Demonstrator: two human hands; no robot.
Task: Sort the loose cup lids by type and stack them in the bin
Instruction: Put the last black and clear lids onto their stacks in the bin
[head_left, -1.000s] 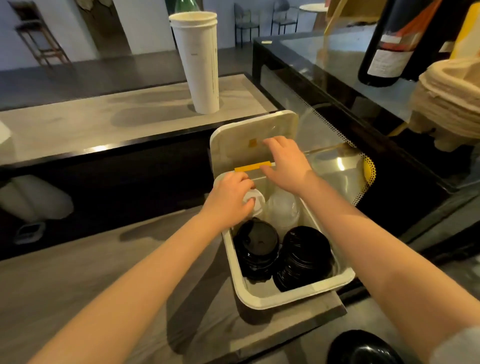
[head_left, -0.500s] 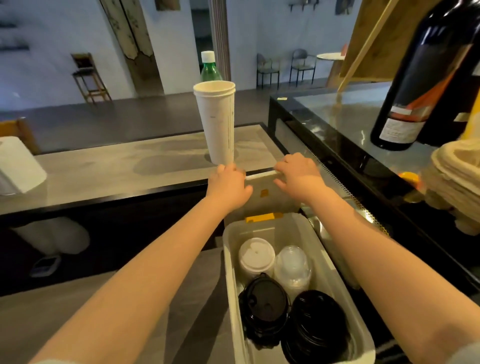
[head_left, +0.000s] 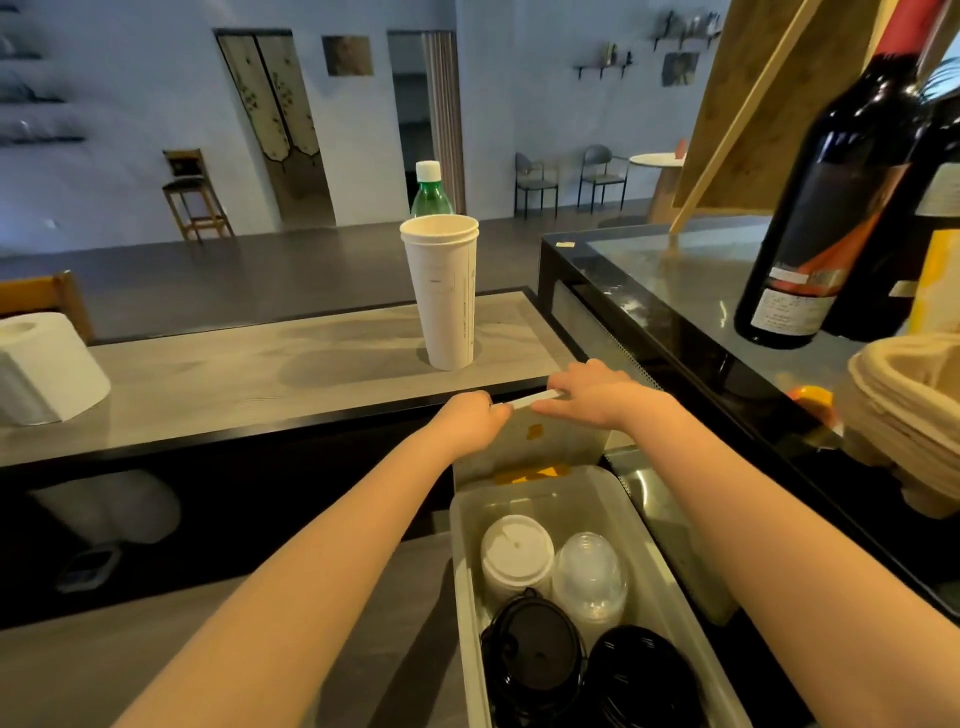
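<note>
Left hand (head_left: 470, 421): fingers curl over the top edge of the bin cover (head_left: 550, 439), with the thumb on its near face, pinching it.
Right hand (head_left: 597, 397): fingers are folded over the same edge, just right of the left fingers, and also grip it.
Bin cover: it stands upright and open, hanging below both sets of fingers. Its pale top edge runs from one grip to the other.
Bin (head_left: 461, 571): it lies below the fingers and nearer the person, and is open.
Cup lids: four stacks sit in the bin. White lids (head_left: 516, 551) and clear dome lids (head_left: 589, 571) are closest under the fingers. Two stacks of black lids (head_left: 535, 660) sit further back toward the elbows.
Change: a second ago the left fingers were down in the bin on the white stack. They have since left it and joined the right hand at the cover's edge. The two-handed grip matches half a second ago.
Meaning: no loose lid shows, so the sorting looks finished. The likely step in hand is swinging the cover down over the stacks.
Beyond the fingertips: a stack of paper cups (head_left: 444, 306) stands on the counter, apart from both hands.
</note>
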